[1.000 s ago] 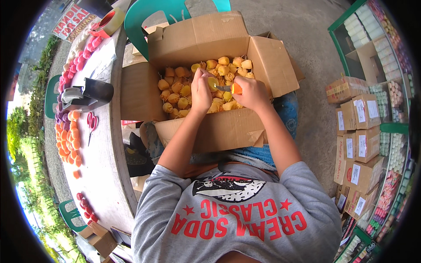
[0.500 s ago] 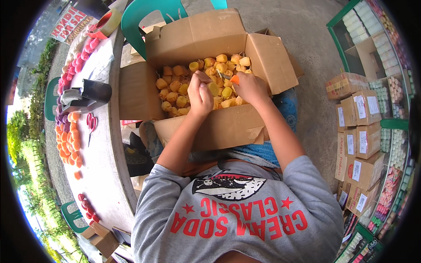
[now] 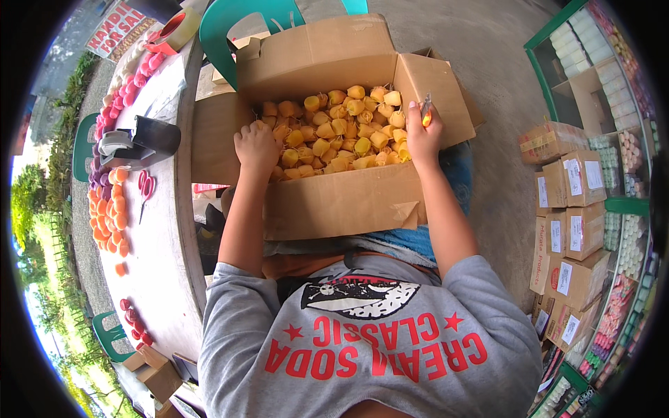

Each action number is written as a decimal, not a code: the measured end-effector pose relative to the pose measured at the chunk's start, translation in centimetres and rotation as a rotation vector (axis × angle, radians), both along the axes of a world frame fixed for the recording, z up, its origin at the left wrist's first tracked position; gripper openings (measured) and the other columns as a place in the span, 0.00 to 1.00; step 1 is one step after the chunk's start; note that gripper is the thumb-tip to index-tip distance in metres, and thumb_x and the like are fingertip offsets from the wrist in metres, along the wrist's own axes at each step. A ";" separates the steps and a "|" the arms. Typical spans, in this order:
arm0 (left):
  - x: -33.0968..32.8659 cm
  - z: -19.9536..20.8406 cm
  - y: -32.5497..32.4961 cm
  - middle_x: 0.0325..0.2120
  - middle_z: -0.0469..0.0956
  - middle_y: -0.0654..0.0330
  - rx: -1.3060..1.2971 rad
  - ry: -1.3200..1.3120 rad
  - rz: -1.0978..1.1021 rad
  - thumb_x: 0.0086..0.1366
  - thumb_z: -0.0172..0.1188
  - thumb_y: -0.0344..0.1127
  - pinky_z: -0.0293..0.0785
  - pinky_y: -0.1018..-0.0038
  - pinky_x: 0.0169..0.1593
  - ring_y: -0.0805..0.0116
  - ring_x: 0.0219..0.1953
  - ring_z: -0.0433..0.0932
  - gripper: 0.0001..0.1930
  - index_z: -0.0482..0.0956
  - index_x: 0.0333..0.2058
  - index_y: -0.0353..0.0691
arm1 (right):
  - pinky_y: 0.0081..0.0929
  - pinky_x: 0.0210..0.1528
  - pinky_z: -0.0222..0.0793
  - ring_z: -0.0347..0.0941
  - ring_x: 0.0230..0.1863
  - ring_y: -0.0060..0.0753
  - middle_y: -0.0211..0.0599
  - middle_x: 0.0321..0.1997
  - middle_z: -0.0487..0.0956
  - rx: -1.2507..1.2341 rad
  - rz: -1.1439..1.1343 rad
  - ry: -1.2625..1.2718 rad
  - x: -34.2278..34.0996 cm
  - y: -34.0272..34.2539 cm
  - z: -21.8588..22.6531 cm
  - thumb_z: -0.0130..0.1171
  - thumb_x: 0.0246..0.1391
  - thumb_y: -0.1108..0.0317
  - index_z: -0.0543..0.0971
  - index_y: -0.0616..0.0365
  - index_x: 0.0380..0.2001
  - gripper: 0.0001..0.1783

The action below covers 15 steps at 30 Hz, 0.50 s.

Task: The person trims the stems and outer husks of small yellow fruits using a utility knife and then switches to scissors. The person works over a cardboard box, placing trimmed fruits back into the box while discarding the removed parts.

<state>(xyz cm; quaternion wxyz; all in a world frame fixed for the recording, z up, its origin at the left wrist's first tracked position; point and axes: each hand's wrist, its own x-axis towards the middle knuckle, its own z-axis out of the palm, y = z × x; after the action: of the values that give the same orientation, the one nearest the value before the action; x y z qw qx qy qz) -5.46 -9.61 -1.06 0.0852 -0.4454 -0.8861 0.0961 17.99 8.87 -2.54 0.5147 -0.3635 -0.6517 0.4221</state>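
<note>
The open carton, its flaps spread apparently for access, contains yellow rose-shaped pieces, the left hand at its left edge (finger closure indeterminable), the right hand gripping an orange-handled knife, blade outward, seemingly clear of them.

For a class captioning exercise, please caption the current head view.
Left hand at an open cardboard box of yellow-orange pieces, right hand gripping an orange-handled tool.

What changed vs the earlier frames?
Left hand moved left to the left side of the carton; its yellow piece no longer shows, release unclear. Right hand moved right, still holding the orange-handled knife. Scissors stayed on the table.
</note>
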 end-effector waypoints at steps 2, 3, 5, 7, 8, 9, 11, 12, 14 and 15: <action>0.1 -0.1 0.1 0.38 0.76 0.58 -0.040 0.015 -0.070 0.54 0.60 0.46 0.68 0.63 0.47 0.60 0.46 0.73 0.16 0.78 0.34 0.41 | 0.26 0.21 0.59 0.60 0.16 0.23 0.33 0.13 0.65 -0.082 0.001 0.119 0.1 0.5 -0.8 0.55 0.57 0.66 0.67 0.61 0.19 0.16; 1.1 -0.1 0.7 0.39 0.75 0.57 -0.003 -0.018 -0.140 0.54 0.60 0.46 0.68 0.64 0.48 0.59 0.46 0.73 0.16 0.78 0.34 0.41 | 0.25 0.22 0.59 0.59 0.17 0.22 0.32 0.14 0.66 -0.104 0.017 0.130 0.0 0.4 -0.7 0.54 0.57 0.67 0.67 0.62 0.20 0.15; 3.6 0.1 3.2 0.40 0.75 0.56 -0.038 -0.172 -0.317 0.55 0.60 0.46 0.68 0.63 0.49 0.58 0.46 0.73 0.16 0.77 0.37 0.40 | 0.25 0.21 0.59 0.59 0.17 0.22 0.33 0.13 0.66 -0.089 0.016 0.115 -0.1 0.4 -1.0 0.54 0.57 0.67 0.66 0.62 0.20 0.15; 6.2 -0.3 6.5 0.39 0.76 0.56 -0.154 -0.477 -0.518 0.57 0.59 0.45 0.69 0.62 0.48 0.57 0.45 0.74 0.17 0.76 0.41 0.42 | 0.26 0.21 0.58 0.59 0.17 0.22 0.33 0.13 0.66 -0.070 0.026 0.109 0.0 0.7 -1.2 0.54 0.57 0.67 0.66 0.61 0.19 0.15; 7.3 -1.2 8.2 0.39 0.76 0.56 -0.200 -0.661 -0.623 0.58 0.58 0.44 0.70 0.61 0.48 0.56 0.45 0.75 0.17 0.75 0.43 0.43 | 0.26 0.21 0.58 0.59 0.16 0.22 0.33 0.13 0.65 -0.062 0.036 0.113 0.1 0.7 -1.3 0.54 0.57 0.68 0.65 0.61 0.19 0.16; 8.3 -2.8 10.2 0.40 0.77 0.56 -0.266 -0.790 -0.637 0.58 0.58 0.43 0.71 0.61 0.47 0.55 0.45 0.75 0.17 0.75 0.44 0.45 | 0.26 0.21 0.58 0.59 0.16 0.22 0.33 0.13 0.65 -0.053 0.049 0.116 0.1 0.7 -1.2 0.54 0.57 0.68 0.65 0.61 0.18 0.16; 10.0 -6.1 12.6 0.41 0.77 0.56 -0.393 -0.854 -0.694 0.58 0.59 0.43 0.72 0.60 0.46 0.55 0.45 0.76 0.17 0.75 0.46 0.47 | 0.27 0.20 0.58 0.59 0.16 0.22 0.33 0.12 0.65 -0.035 0.039 0.095 0.1 0.6 -0.9 0.54 0.57 0.68 0.63 0.60 0.17 0.17; 10.7 -6.8 13.1 0.41 0.77 0.56 -0.451 -0.787 -0.730 0.57 0.59 0.43 0.73 0.60 0.46 0.55 0.46 0.76 0.17 0.75 0.45 0.48 | 0.27 0.20 0.57 0.59 0.15 0.23 0.34 0.12 0.64 -0.026 0.038 0.091 0.1 0.5 -0.7 0.54 0.57 0.68 0.63 0.60 0.17 0.17; 11.2 -8.2 13.7 0.41 0.77 0.55 -0.482 -0.736 -0.777 0.56 0.59 0.43 0.73 0.61 0.45 0.55 0.45 0.77 0.17 0.75 0.45 0.48 | 0.27 0.20 0.57 0.58 0.15 0.24 0.35 0.12 0.63 -0.009 0.027 0.043 0.3 0.4 -0.8 0.54 0.57 0.68 0.63 0.60 0.17 0.17; 11.0 -8.0 13.7 0.41 0.77 0.54 -0.466 -0.747 -0.791 0.56 0.60 0.43 0.73 0.62 0.45 0.55 0.44 0.77 0.17 0.75 0.45 0.48 | 0.27 0.20 0.57 0.58 0.15 0.24 0.35 0.12 0.62 0.002 0.024 0.040 0.3 0.3 -0.6 0.54 0.56 0.68 0.63 0.60 0.17 0.17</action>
<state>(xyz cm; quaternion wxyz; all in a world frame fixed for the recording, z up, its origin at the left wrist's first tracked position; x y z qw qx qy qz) 5.55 4.10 -9.08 -0.3029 -0.7527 -0.5783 0.0857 18.24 9.17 -3.12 0.5229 -0.3469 -0.6458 0.4349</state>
